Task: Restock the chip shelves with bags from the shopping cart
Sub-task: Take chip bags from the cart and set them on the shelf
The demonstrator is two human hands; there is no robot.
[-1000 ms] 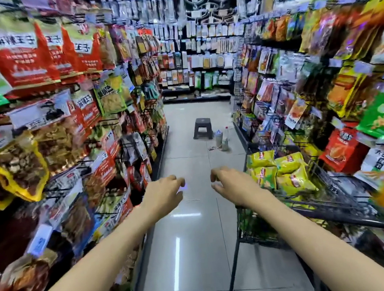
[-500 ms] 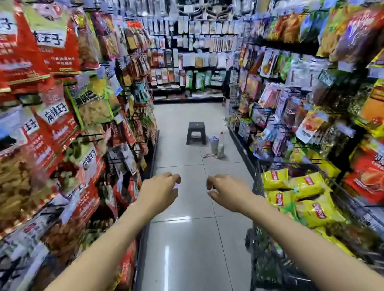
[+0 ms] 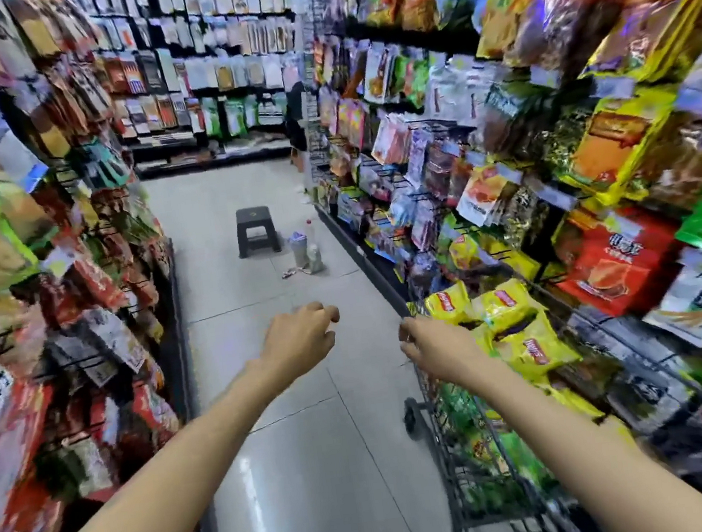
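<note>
A black wire shopping cart (image 3: 467, 465) stands against the right shelves, piled with yellow chip bags (image 3: 509, 325) above green ones. My right hand (image 3: 438, 346) hovers at the cart's left rim beside the yellow bags, fingers loosely curled, holding nothing. My left hand (image 3: 301, 339) floats over the aisle floor to the cart's left, also loosely curled with nothing in it. Snack shelves (image 3: 595, 171) packed with hanging bags rise just behind the cart.
More snack racks (image 3: 55, 304) line the left side of the narrow tiled aisle. A black plastic stool (image 3: 256, 231) and a couple of bottles (image 3: 307, 249) sit on the floor ahead. A far shelf wall (image 3: 204, 84) closes the aisle.
The view has swung to the right and moved closer to the cart. Both hands have shifted right with it, the right one now reaching the cart's rim by the yellow bags.
</note>
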